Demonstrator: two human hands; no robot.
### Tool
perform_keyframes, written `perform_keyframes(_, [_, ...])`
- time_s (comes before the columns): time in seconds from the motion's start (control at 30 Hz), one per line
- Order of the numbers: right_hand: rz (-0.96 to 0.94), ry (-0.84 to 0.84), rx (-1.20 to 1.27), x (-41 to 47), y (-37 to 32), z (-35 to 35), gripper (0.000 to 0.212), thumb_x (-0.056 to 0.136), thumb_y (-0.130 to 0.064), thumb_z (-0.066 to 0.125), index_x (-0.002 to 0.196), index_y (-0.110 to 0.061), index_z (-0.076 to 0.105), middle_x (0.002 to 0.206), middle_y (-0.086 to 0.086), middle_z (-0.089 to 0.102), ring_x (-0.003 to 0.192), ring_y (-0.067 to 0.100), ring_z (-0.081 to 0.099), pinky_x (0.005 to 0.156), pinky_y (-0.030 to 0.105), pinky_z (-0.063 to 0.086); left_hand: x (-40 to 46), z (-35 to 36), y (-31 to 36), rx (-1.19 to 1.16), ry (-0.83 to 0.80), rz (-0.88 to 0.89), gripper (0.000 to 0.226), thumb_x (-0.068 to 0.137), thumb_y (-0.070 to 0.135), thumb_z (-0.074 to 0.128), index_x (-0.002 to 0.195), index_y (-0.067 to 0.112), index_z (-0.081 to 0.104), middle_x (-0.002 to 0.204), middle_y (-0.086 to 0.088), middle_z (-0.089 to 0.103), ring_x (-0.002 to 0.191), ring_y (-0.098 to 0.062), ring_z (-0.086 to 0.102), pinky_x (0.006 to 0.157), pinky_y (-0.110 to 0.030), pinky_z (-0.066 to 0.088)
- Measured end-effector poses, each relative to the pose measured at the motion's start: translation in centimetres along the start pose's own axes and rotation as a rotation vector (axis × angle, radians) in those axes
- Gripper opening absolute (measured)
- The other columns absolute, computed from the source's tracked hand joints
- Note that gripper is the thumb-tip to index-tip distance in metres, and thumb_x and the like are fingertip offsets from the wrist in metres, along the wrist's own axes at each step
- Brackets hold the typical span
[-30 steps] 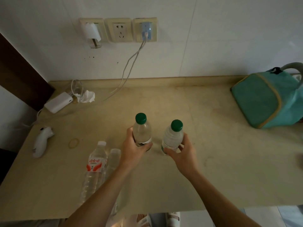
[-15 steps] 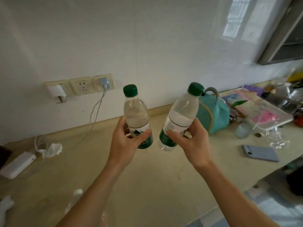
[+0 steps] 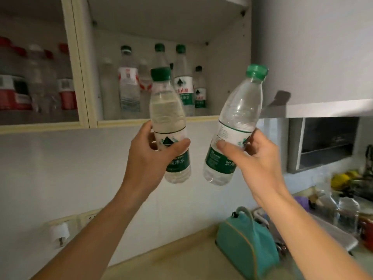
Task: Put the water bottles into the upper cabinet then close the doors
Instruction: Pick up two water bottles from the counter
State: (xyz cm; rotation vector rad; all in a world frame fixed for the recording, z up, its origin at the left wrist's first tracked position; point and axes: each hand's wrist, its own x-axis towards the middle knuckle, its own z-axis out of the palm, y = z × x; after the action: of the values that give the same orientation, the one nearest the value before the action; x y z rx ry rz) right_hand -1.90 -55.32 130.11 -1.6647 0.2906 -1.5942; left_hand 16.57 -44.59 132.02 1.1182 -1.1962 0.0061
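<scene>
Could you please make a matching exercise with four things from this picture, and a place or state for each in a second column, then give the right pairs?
Things:
1. left hand
2. right hand
3. teal bag
4. red-labelled bottle

Places or states:
A. lying on the counter
B. standing inside the open cabinet
C. holding an upright bottle
D. holding a tilted bottle

Pairs: 1-C, 2-D, 3-A, 4-B

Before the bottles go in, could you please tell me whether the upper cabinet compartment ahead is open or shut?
Open: the upper cabinet compartment shows its bare shelf and green-capped clear plastic bottles directly, and its grey door is swung aside.
</scene>
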Motion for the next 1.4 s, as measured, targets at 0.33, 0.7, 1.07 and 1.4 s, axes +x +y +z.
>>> perform_keyframes(0.33, [-0.078, -0.139, -0.017, 16.4, -4.3, 2.2, 0.035, 0.070, -0.032, 0.088, 0.098, -0.036, 0.068, 0.090, -0.022, 0.075, 0.079, -0.001, 0.073, 0.055, 0.010, 0.052, 13.8, 1.3, 6.2, 0.039, 0.136, -0.057, 0.047, 0.073, 0.038, 0.088, 0.111, 0.030, 0.061, 0.098, 0.012, 0.072, 0.071, 0.001, 0.072, 0.055, -0.022, 0.057])
perform_keyframes(0.7, [0.109, -0.264, -0.014, 24.7, 1.9, 3.2, 0.032, 0.074, -0.024, 0.088, 0.098, -0.019, 0.069, 0.083, -0.004, 0.078, 0.077, 0.017, 0.077, 0.061, 0.029, 0.061, 20.8, 3.2, 2.4, 0.206, 0.046, -0.247, 0.046, 0.077, 0.034, 0.086, 0.114, 0.020, 0.061, 0.104, -0.002, 0.074, 0.089, -0.020, 0.073, 0.085, -0.044, 0.061])
perform_keyframes(1.07, [0.093, -0.273, -0.198, 28.1, 5.7, 3.7, 0.028, 0.081, -0.035, 0.082, 0.096, -0.034, 0.058, 0.089, -0.014, 0.069, 0.082, 0.009, 0.072, 0.063, 0.025, 0.059, 24.7, 5.2, 0.2, 0.760, 0.038, -0.125, 0.036, 0.079, 0.051, 0.080, 0.077, 0.022, 0.059, 0.071, 0.006, 0.067, 0.061, -0.008, 0.066, 0.053, -0.028, 0.052])
perform_keyframes(1.4, [0.087, -0.235, -0.246, 28.7, 7.0, 4.8, 0.039, 0.086, -0.032, 0.078, 0.118, -0.021, 0.059, 0.100, -0.006, 0.065, 0.080, 0.003, 0.064, 0.061, 0.018, 0.052, 24.8, 7.5, -0.8, 0.876, 0.137, -0.121, 0.051, 0.083, 0.057, 0.073, 0.098, 0.009, 0.063, 0.087, -0.005, 0.068, 0.066, -0.017, 0.061, 0.048, -0.026, 0.032])
